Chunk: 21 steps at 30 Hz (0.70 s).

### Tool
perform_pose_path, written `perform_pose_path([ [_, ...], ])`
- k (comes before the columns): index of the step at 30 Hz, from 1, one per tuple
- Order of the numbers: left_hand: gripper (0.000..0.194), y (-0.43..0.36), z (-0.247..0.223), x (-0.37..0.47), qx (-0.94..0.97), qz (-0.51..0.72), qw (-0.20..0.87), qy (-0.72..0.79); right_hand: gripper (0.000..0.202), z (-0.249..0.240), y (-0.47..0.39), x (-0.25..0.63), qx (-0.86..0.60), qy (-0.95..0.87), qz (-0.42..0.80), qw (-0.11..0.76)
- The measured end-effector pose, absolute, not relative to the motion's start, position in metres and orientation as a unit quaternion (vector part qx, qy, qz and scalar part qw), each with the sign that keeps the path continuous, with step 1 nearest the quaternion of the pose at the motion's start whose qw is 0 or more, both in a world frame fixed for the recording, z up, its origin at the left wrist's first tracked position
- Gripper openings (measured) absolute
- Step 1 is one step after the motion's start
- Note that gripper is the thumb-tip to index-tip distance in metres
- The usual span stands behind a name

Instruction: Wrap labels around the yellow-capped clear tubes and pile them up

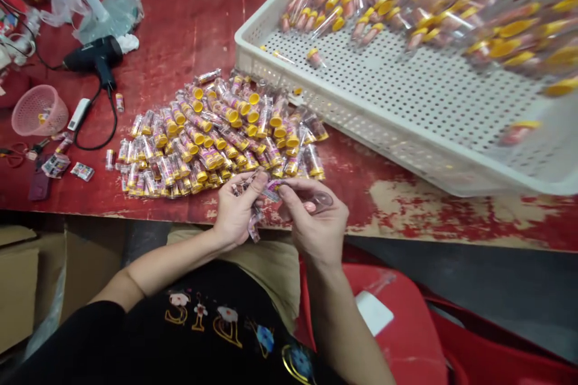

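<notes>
Both hands meet at the near edge of the red table, in front of a heap of small clear tubes with yellow caps. My left hand is closed on crinkled clear-and-purple plastic sleeves, some hanging below the fingers. Thumb and fingers of my right hand are closed round a clear tube with something pink inside. Between the fingertips of both hands is a small purple printed piece; whether it sits on the tube is too small to tell.
A white perforated tray with yellow-capped tubes fills the right. At left are a black heat gun with its cord, a pink basket and red-handled scissors. A red chair stands below the table.
</notes>
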<state>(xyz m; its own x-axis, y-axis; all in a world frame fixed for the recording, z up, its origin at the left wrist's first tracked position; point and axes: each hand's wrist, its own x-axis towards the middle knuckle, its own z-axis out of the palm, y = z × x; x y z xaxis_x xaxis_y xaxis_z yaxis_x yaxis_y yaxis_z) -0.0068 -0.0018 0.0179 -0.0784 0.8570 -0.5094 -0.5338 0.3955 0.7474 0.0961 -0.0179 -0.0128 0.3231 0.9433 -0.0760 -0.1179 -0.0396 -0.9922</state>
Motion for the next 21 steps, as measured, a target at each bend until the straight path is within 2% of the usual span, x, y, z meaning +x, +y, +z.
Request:
perform_pose_path([
  [4,0.061,-0.007,0.021,-0.01,0.164,0.534,0.656,0.508,0.035,-0.01,-0.022,0.096,-0.556,-0.388,0.429,0.597],
  [8,0.065,-0.007,0.025,-0.016,0.144,0.498,0.687,0.509,0.033,-0.003,-0.035,0.108,-0.514,-0.446,0.444,0.582],
  [13,0.067,-0.007,0.025,-0.024,0.138,0.474,0.704,0.511,0.053,0.007,-0.058,0.115,-0.536,-0.517,0.334,0.577],
  [15,0.066,-0.007,0.023,-0.024,0.147,0.471,0.706,0.509,0.05,0.008,-0.063,0.115,-0.53,-0.534,0.291,0.59],
  [18,0.065,-0.007,0.022,-0.022,0.155,0.466,0.713,0.5,0.043,0.008,-0.065,0.118,-0.513,-0.611,0.216,0.563],
  [21,0.064,-0.01,0.022,-0.02,0.168,0.448,0.727,0.493,0.055,0.007,-0.063,0.121,-0.522,-0.65,0.127,0.537],
])
